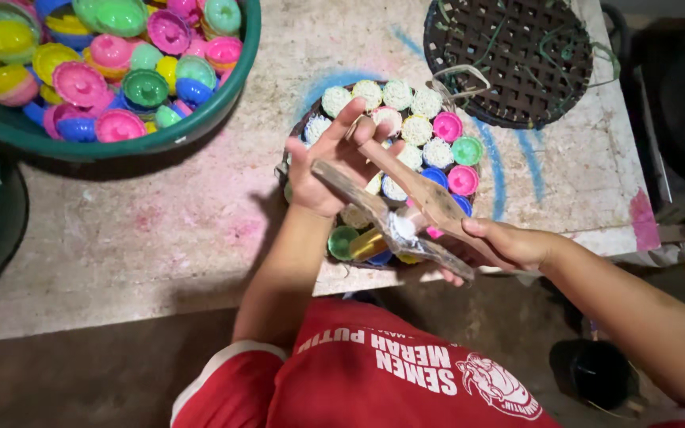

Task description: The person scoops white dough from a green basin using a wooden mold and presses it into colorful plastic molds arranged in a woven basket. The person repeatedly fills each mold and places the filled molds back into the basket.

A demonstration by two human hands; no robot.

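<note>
Right hand [509, 242] clamped on the handles of wooden press tongs [406, 202], white dough at the hinge; left hand [334, 162] open, fingers spread, touching the upper arm; both above the round tray [295, 147] of filled moulds on the worktop [160, 230]; risk: dough squeezing sideways past a mould; a tilted press could knock neighbouring cups.

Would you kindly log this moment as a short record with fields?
Left hand: open, palm up, touching one arm of the wooden press
Right hand: gripping the press's other arm
Between the arms: a white lump
Below the hands: woven tray of white noodle rounds and coloured cups
Upper left: green basin of coloured cups
Upper right: bare dark woven tray
</note>
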